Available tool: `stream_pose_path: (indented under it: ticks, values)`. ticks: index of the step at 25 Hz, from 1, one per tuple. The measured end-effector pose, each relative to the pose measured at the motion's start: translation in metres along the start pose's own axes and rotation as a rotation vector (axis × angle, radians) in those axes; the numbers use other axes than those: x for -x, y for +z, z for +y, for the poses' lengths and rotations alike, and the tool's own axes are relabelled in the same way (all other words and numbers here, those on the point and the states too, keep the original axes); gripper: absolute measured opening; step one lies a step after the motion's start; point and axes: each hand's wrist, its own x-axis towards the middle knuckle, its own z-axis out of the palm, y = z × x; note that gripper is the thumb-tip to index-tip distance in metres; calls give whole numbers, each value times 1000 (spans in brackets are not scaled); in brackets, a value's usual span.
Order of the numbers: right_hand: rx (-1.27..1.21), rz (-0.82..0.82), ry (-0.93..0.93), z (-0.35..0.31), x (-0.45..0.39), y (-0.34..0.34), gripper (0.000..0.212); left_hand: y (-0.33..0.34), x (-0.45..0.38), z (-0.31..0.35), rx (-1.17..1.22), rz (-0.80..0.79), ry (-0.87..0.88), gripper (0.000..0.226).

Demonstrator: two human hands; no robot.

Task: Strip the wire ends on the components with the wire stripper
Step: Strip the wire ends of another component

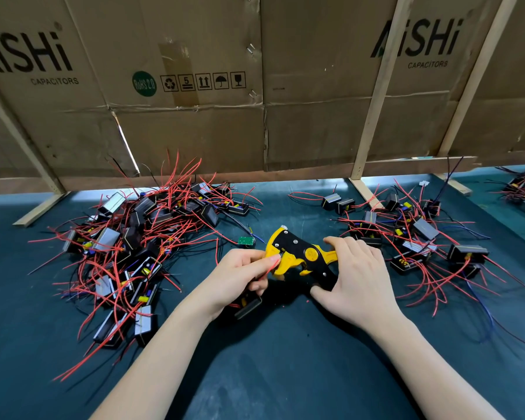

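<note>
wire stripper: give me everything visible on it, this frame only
The wire stripper is yellow and black, plastic-looking, with small metal rivets and a round yellow pivot disc. It is held above the dark green table mat, head pointing left, handles to the right. The right hand grips the handles; the left hand pinches a red wire at the yellow head. Whether the wire is clamped cannot be told.

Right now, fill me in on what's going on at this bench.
A person is stripping wire ends. The right hand grips the yellow and black wire stripper by its handles, while the left hand pinches a red wire at the tool's head and holds its black component beneath. Piles of wired components lie left and right on the green mat.
</note>
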Motion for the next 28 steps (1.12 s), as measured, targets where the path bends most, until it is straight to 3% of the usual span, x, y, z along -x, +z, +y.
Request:
stream_pose_path:
  ticks: [4,9,14,17,23,28]
  values:
    - [-5,-53,63,3,1,-3,88,-3,-2,0,-11,55,0,41]
    - [6,-130,-13,3,0,-1,90,-7,-2,2,25,82,23,28]
    - [-38,11,48,8,-1,-5,71,-9,1,3,-21,25,-11,32]
    - [-49,58,115,15,-2,-7,65,-16,3,3,-78,-53,-92,20]
    - [8,62,98,16,0,-7,66,-19,8,6,-169,-125,-88,23]
    - [20,100,70,14,0,-7,67,-20,8,6,-266,-110,2,10]
